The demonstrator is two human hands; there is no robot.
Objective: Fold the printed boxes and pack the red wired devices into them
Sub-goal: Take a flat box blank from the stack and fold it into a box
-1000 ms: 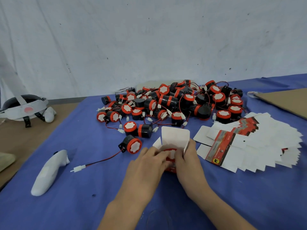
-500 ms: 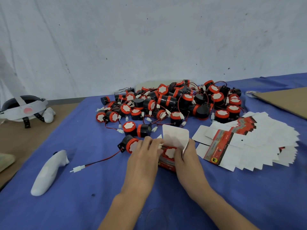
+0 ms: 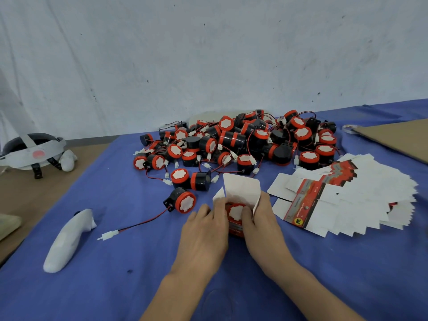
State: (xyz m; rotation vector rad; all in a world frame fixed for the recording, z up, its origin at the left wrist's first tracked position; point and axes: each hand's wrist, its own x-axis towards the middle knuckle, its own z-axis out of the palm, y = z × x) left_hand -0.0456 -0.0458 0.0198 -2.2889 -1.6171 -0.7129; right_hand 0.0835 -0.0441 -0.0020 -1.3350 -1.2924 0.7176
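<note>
- Head view: two bare hands meet over a small printed box [image 3: 242, 186] near the middle of the blue desk [image 3: 115, 286].
- The left hand [image 3: 203, 230] holds the left side of the box. Its fingers [image 3: 218, 206] bend over the edge by the small side flap.
- The right hand [image 3: 261, 223] holds the right side, with its thumb bent in at the open mouth of the box.
- A red device [image 3: 236, 212] sits inside the box with its white round face looking up (only the top of it shows).
- The big white top flap stands up, open, behind the hands.
- One loose device [image 3: 184, 201] lies just left of the hands. Its red and black wire runs left to a white plug [image 3: 108, 235] on the desk.
- Behind the box is a big pile of devices [image 3: 243, 140], red and black, with the wires all mixed up.
- To the right lies a spread-out stack of flat boxes [image 3: 359, 198], mostly white side up, with some red print showing.
- A white controller [image 3: 69, 239] lies on the left part of the desk.
- A headset [image 3: 32, 149] sits on a brown surface past the left edge of the desk.
- A brown cardboard sheet [image 3: 398, 140] lies at the far right.
</note>
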